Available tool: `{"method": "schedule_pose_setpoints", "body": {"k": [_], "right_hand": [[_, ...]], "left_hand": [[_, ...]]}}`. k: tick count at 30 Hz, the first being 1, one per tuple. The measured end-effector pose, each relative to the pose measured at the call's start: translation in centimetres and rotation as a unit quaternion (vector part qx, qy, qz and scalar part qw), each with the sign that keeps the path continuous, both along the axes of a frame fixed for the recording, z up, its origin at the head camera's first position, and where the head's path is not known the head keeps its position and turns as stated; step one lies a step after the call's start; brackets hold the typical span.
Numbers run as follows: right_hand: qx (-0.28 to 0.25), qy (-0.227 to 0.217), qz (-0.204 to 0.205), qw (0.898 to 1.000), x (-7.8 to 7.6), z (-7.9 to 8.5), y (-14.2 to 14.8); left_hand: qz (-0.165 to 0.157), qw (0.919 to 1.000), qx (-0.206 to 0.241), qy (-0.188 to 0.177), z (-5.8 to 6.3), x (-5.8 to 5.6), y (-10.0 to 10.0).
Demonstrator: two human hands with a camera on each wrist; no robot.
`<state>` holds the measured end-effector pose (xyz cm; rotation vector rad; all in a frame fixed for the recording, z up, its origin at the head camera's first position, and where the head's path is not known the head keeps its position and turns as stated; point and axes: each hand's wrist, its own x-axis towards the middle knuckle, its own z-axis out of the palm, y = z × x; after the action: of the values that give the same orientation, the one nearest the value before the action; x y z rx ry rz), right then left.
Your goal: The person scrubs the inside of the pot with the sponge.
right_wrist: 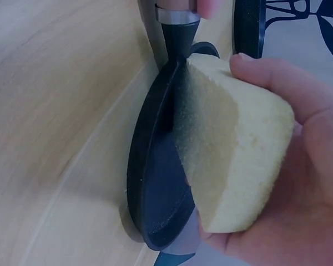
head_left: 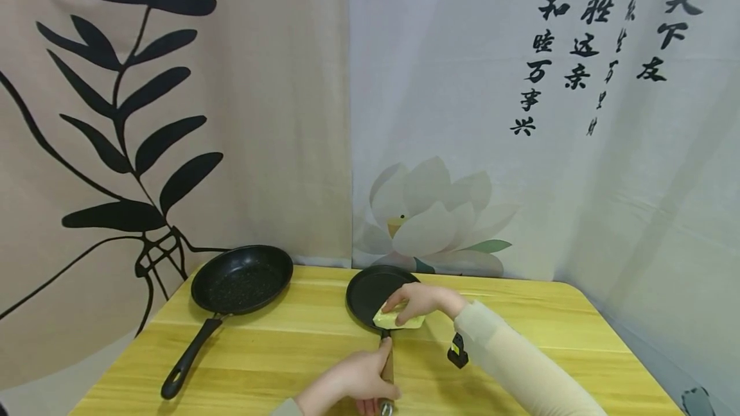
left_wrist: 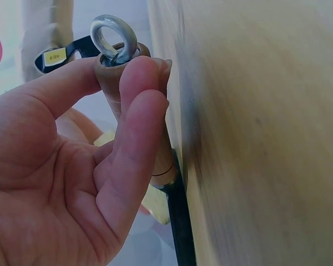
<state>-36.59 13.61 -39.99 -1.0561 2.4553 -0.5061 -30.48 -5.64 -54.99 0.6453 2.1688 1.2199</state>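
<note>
A small flat black pan [head_left: 370,294] with a brown wooden handle [left_wrist: 112,83] lies on the table. My left hand [head_left: 364,374] grips that handle near its end, where a metal ring [left_wrist: 114,37] sticks out. In my right hand [head_left: 421,300] is a pale yellow sponge [right_wrist: 238,149], pinched between thumb and fingers. The sponge is over the near right part of the pan, at the rim by the handle. Dark smudging shows on the sponge's face towards the pan in the right wrist view.
A larger black frying pan [head_left: 243,281] stands at the left of the wooden table [head_left: 289,358], its handle towards me. A small black object [head_left: 457,352] with a yellow label is by my right wrist. Behind the table hangs a printed curtain [head_left: 289,114].
</note>
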Motion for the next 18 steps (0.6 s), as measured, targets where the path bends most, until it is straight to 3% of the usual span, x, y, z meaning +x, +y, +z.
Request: {"method": "schedule_pose_setpoints", "body": {"k": [18], "right_hand": [[-0.017, 0.059, -0.001, 0.998, -0.2, -1.9, -0.9]], "left_hand": [[0.001, 0.9998, -0.009, 0.016, 0.2, 0.1, 0.1]]}}
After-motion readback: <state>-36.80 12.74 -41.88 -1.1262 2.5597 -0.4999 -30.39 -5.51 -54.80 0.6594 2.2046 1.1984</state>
